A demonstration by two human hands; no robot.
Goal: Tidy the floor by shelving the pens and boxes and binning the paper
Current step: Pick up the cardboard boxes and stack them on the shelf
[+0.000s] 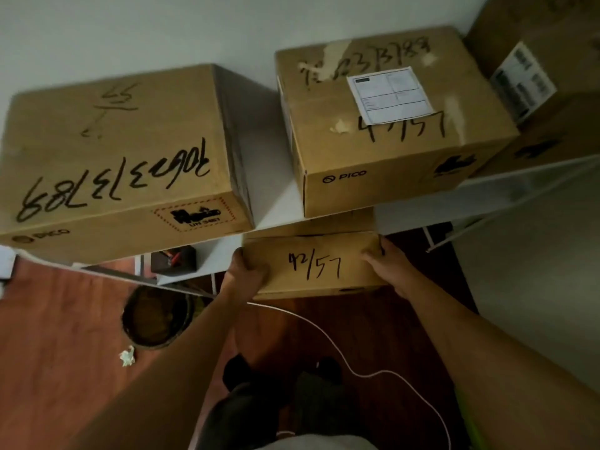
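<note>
Now both hands, L (247, 271) & R (386, 264), grip cardboard box (313, 264) (marked 42/57); bin (156, 316) contents unclear.

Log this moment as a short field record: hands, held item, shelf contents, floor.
left hand: grips the left end of the held box
right hand: grips the right end of the held box
held box: cardboard, marked 42/57, at the lower shelf level
top shelf: large box at left, labelled box at right
floor: crumpled paper beside the round bin; white cable
</note>
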